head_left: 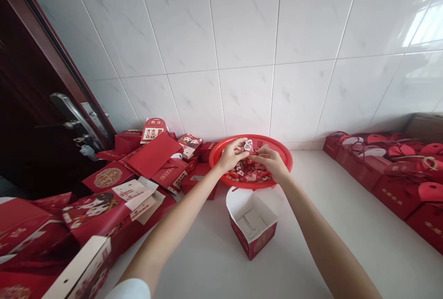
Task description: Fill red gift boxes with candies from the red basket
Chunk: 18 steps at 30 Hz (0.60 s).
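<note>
Overall, a pale tiled wall (242, 22) is forming the backdrop, its marbled panels meeting a white countertop (197, 257) that is extending across the foreground. At the left, a dark red door (27, 77) is showing a metal handle (74, 112). Along the countertop's left side, a heap of red cartons (155, 156) is lying in disorder, several leaning on one another and some flaps standing open; at the right, red handled boxes (391, 193) are standing packed together in rows, with part of a brown carton (425, 126) appearing behind them. Near the wall, between these two groups, a round red basket (288, 153) is holding many small wrapped pieces (249, 176), mostly red and pink. Just in front of the basket, an open red box (266, 239) is standing upright, its white interior facing up and no pieces showing on its floor. Above the basket, both hands are working close together. The left hand (230, 157) is pinching a white packet (248, 146) with dark lettering between thumb and fingers. The right hand (272, 161) is curving inward beside it, its fingertips drawing together at small red pieces; whether they are gripping one, the view is not making clear. A white sleeve (130, 290) is covering part of the left arm.
</note>
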Motion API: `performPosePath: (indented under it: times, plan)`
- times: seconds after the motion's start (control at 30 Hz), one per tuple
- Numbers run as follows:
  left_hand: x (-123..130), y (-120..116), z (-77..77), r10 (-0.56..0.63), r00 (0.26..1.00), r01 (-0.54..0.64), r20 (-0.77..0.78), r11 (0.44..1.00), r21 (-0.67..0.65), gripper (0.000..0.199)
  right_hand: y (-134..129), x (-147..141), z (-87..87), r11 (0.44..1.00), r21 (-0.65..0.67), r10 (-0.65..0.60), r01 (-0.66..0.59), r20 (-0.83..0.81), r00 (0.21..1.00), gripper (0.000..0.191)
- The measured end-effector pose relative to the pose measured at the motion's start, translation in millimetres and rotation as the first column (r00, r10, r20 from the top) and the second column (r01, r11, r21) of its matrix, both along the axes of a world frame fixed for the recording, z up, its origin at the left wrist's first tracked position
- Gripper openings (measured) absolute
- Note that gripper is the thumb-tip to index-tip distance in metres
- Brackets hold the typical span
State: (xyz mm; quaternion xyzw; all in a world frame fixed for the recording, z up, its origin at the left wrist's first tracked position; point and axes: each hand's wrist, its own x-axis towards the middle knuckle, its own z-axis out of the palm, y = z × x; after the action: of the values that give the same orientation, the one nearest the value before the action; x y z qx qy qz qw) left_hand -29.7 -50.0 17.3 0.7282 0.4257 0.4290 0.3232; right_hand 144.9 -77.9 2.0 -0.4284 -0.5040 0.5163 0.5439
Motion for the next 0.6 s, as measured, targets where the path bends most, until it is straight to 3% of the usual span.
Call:
performPosePath:
  times: [0.13, 0.23, 0.47, 0.6]
  plan:
    - [-1.5, 4.1, -1.3, -0.071, 0.997, 0.07, 0.025, 0.997, 0.029, 0.044, -0.6, -0.3, -1.1, 0.997, 0.064, -0.041, 0.048, -0.102, 0.994, 0.038]
    - [-4.3, 11.3, -3.1, -0.083, 0.996, 0.082, 0.021, 0.996, 0.047, 0.035, -1.3, 1.3, 0.7, 0.992, 0.017, -0.117, 0.126, -0.248, 0.962, 0.035]
    - [5.4, 16.8, -1.0, -0.148, 0.988, 0.151, 0.043, 0.985, -0.077, 0.068, -0.6, 2.8, 4.4, 0.996, -0.083, -0.034, 0.007, -0.333, 0.942, 0.037]
    - [4.2, 20.3, 5.6, -0.064, 0.996, 0.06, -0.06, 0.996, -0.071, 0.042, 1.3, 2.2, 3.2, 0.991, -0.098, -0.122, 0.089, -0.414, 0.902, 0.035]
